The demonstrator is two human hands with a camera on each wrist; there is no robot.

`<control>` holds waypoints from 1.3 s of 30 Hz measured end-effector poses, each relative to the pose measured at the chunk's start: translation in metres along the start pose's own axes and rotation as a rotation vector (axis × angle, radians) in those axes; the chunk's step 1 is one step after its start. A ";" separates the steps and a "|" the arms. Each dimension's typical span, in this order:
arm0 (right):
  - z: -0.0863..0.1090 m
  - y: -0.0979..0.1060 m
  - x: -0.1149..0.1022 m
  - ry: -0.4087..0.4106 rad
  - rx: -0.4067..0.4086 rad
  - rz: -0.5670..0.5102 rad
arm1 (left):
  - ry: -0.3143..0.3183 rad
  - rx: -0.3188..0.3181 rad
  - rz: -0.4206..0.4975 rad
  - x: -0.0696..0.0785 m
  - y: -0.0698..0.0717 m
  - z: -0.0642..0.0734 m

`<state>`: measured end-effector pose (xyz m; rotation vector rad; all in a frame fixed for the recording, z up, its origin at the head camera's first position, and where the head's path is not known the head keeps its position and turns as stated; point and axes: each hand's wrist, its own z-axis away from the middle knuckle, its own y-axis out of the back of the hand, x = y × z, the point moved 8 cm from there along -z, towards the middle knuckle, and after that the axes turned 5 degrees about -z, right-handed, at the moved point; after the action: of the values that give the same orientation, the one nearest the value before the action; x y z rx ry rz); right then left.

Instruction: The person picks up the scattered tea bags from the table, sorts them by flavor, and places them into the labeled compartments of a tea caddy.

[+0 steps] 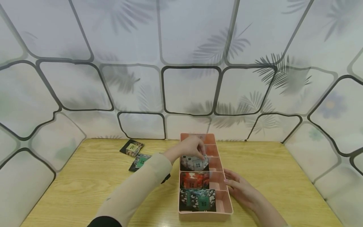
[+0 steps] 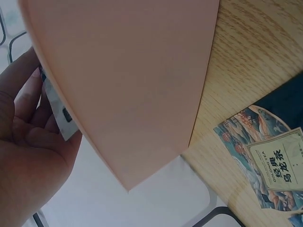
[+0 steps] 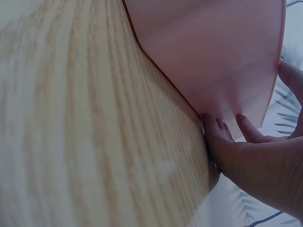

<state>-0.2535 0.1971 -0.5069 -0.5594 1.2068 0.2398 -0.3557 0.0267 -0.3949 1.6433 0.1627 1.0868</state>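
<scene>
A long pink divided box (image 1: 205, 216) stands on the table with tea sachets in its compartments. My left hand (image 1: 191, 147) reaches over it and pinches a pale grey tea sachet (image 2: 61, 113) at the third compartment from the front. Along the right side of the box, my right hand (image 1: 241, 190) rests with fingertips against the outer wall (image 3: 213, 56) and its thumb near the rim. Red tea sachets (image 1: 194, 180) lie in the second compartment, and dark green floral tea sachets (image 1: 202, 201) in the front one.
Left of the box, a dark tea sachet with a yellowish label (image 1: 132, 148) lies on the wooden table (image 1: 82, 179). Nearer is a tea sachet with a green label (image 1: 140, 161), partly behind the left sleeve. A patterned curtain (image 1: 190, 91) hangs behind the table.
</scene>
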 end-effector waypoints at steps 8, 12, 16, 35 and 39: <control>0.000 0.000 0.000 0.002 -0.002 -0.007 | 0.010 0.007 0.020 0.002 -0.003 -0.001; 0.000 0.000 0.000 0.002 -0.008 -0.008 | 0.004 0.003 0.023 0.002 -0.003 0.000; 0.000 -0.001 0.000 -0.004 -0.012 -0.007 | -0.003 0.012 0.011 0.003 -0.002 0.001; 0.000 -0.001 -0.001 -0.010 -0.005 0.003 | 0.012 0.016 0.031 0.000 0.018 0.009; 0.000 -0.002 0.000 -0.015 -0.002 0.003 | 0.000 0.018 0.011 0.000 0.027 0.014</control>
<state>-0.2528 0.1958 -0.5060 -0.5568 1.1935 0.2479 -0.3569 0.0063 -0.3725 1.6624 0.1642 1.0964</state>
